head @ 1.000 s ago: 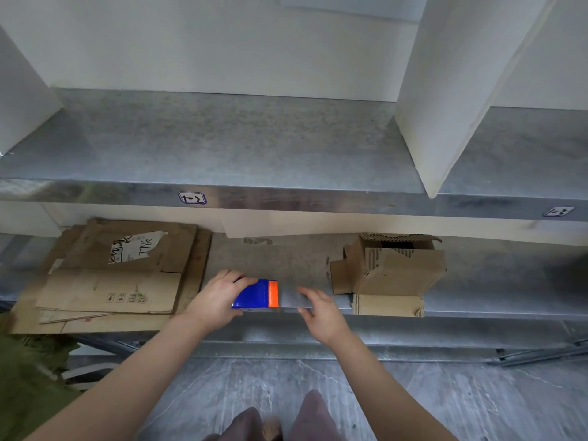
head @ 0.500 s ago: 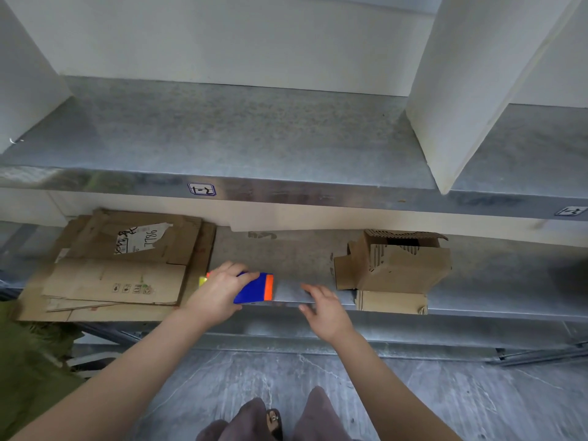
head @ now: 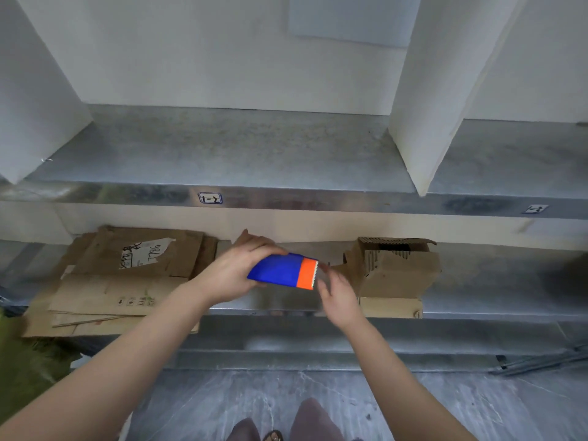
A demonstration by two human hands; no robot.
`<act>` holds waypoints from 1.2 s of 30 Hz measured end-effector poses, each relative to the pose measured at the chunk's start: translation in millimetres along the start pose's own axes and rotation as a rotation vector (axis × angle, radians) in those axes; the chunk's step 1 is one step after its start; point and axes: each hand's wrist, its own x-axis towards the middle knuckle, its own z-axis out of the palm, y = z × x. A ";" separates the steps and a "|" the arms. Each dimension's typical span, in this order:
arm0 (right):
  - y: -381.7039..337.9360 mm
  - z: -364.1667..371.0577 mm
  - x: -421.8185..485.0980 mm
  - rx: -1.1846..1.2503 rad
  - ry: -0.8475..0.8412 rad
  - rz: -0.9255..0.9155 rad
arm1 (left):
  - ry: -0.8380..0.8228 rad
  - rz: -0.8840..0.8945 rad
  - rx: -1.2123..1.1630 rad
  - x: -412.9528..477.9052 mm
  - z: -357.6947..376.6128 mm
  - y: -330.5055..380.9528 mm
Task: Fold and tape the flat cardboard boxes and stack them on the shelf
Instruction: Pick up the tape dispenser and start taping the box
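My left hand (head: 229, 275) grips a blue and orange tape dispenser (head: 283, 270) with a toothed cutting edge, lifted just above the lower shelf (head: 496, 281). My right hand (head: 337, 294) is right beside the dispenser's orange end, fingers reaching toward the cutter; whether it pinches tape I cannot tell. A pile of flat cardboard boxes (head: 121, 281) lies on the lower shelf at the left. A partly folded small cardboard box (head: 394, 268) with open flaps stands on the same shelf at the right, on top of another flat piece (head: 391, 308).
The metal upper shelf (head: 238, 154) spans the view, split by white dividers (head: 426, 116). Grey marbled floor (head: 318, 396) lies below, with my feet at the bottom edge. Green fabric (head: 28, 370) shows at the lower left.
My left hand has lifted the tape dispenser off the lower shelf and turned its cutter end to the right. My right hand has risen from the shelf edge to the dispenser's orange end.
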 end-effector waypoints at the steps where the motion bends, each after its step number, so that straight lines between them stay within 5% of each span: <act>1: -0.6 -8.1 -0.6 0.043 0.024 0.003 | -0.002 0.020 -0.005 5.0 -1.0 4.6; 14: 27.9 -86.5 -26.1 0.481 -0.052 0.150 | 0.028 0.189 -0.054 57.4 10.1 91.4; 29: 112.0 -185.8 -88.5 0.597 -0.094 0.059 | 0.113 0.026 -0.192 90.7 85.4 229.7; 36: 108.2 -197.6 -86.6 1.006 -0.223 0.218 | 0.093 0.035 -0.165 99.7 83.8 251.6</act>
